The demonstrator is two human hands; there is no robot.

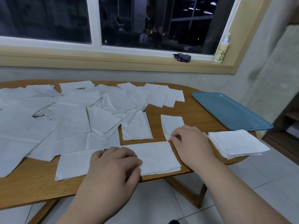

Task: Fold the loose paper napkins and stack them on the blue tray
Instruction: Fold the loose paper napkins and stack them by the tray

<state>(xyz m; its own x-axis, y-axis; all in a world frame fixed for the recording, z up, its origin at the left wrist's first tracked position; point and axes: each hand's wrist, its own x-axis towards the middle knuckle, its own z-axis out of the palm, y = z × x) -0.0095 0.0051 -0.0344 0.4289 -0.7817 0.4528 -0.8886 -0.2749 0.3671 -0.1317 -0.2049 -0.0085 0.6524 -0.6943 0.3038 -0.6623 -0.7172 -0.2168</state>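
You are mid-fold, and the blue tray (231,110) at the far right corner of the counter (186,109) holds nothing yet. A stack of folded napkins (237,143) sits just beside the tray's near end, at the counter's right edge, on the wood and not on the tray.

The near napkin (158,156), a long rectangle that looks folded once already, lies along the near edge of the counter. Your left hand (113,164) rests on its middle with the fingers (103,153) curled under. Whether they grip the paper or only press it down cannot be told. Your right hand (191,143) has its fingers (175,136) bunched together just where that napkin's far right corner meets the near edge of a small folded napkin (172,124). They seem to pinch paper, but which sheet cannot be told.

The loose napkins (72,120) cover the left half and far edge of the counter in overlapping layers, so most of the job remains.

Next, you probably need to finish this fold, keeping the left hand as an anchor so the edges line up. Then the stack needs moving onto the tray.
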